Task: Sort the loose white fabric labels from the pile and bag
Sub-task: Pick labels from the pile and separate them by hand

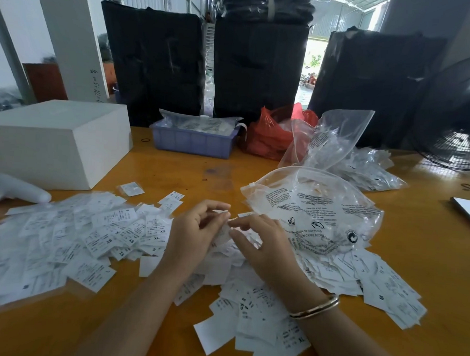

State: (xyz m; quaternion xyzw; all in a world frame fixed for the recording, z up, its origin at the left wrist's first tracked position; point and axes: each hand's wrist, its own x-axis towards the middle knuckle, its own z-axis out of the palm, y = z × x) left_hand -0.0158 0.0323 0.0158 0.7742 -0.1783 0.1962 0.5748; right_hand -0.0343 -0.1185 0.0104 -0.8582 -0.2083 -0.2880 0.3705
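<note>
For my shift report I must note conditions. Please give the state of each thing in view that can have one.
left hand: pinches a white label with the right hand.
right hand: fingers on the same label.
label pile: loose, spread on the table.
printed clear bag: lying beside the right hand, partly on labels.
second clear bag: upright, mouth open.
red bag: crumpled, open.
blue tray: filled with bagged items.
white box: closed.
</note>
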